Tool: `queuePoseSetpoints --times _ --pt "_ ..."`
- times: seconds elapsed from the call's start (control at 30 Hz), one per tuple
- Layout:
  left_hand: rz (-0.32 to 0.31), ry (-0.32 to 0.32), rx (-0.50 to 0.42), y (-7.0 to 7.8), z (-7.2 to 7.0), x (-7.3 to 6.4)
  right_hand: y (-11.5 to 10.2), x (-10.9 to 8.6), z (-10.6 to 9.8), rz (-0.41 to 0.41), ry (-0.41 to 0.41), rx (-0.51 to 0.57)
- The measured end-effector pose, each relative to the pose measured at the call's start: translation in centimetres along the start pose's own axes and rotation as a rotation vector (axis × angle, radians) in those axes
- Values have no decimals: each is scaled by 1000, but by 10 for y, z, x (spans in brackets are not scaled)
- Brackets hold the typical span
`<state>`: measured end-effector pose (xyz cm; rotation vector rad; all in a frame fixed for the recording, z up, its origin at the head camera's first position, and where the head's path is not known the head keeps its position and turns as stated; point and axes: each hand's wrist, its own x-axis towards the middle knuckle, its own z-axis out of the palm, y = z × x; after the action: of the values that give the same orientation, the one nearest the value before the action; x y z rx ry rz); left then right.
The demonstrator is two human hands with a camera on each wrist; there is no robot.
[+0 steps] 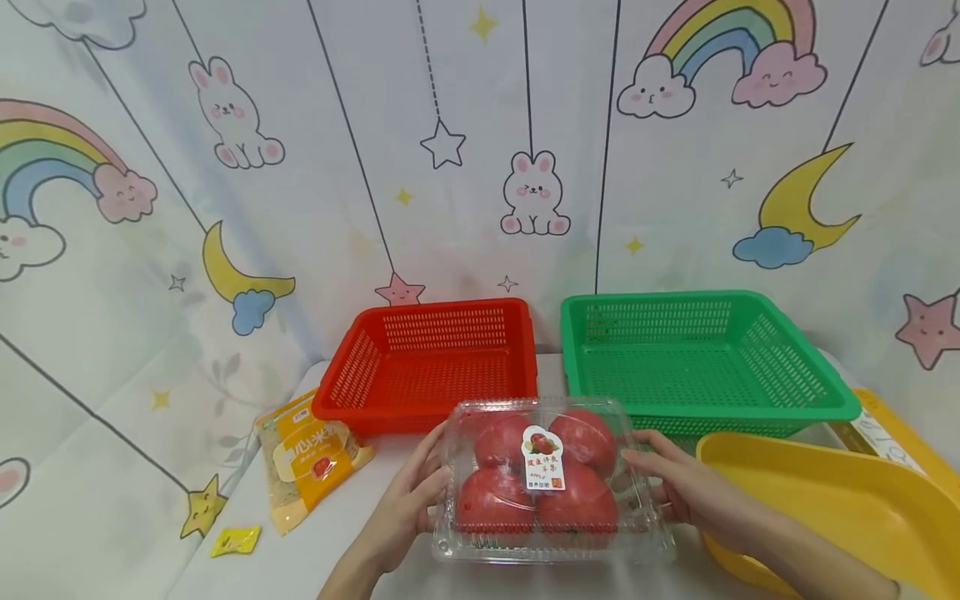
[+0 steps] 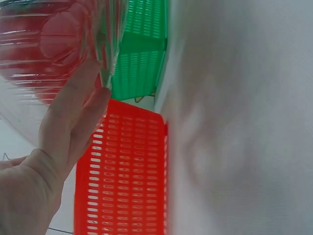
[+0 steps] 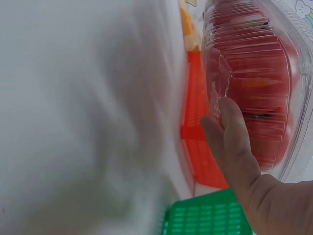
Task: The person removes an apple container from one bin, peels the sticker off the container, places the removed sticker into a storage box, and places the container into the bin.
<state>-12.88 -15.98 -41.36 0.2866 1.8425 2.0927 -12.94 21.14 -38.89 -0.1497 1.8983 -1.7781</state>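
Observation:
A clear plastic clamshell box (image 1: pixel 543 546) of red apples (image 1: pixel 495 500), with a white fruit label (image 1: pixel 543 458) on its lid, is held up in front of the baskets. The left hand (image 1: pixel 405 504) grips the box's left side, and the right hand (image 1: pixel 686 483) grips its right side. In the left wrist view, the fingers (image 2: pixel 68 107) lie along the ribbed plastic. From the right wrist, the box (image 3: pixel 254 83) appears tilted, with fingers (image 3: pixel 237 127) against its wall and underside. The lid looks closed.
Behind the box stand a red basket (image 1: pixel 423 414) and a green basket (image 1: pixel 720 414). A yellow tray (image 1: pixel 817 500) is at right, beside the right forearm. An orange-and-clear food packet (image 1: pixel 311 458) and a small yellow wrapped piece (image 1: pixel 236 541) lie at left. A patterned cloth (image 1: pixel 465 217) hangs behind.

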Motion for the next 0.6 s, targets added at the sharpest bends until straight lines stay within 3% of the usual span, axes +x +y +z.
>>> queuePoseSetpoints --times 0.13,0.27,0.47,0.6 --pt "-45 -57 -37 -6 -3 1 8 2 1 26 21 -16" --pt "-62 -93 -73 -13 -7 0 14 4 3 -3 9 -10" --pt "-101 -123 -92 -18 -10 -1 23 2 6 5 3 13" --pt "-144 -111 -73 -21 -13 3 26 6 6 33 23 27"
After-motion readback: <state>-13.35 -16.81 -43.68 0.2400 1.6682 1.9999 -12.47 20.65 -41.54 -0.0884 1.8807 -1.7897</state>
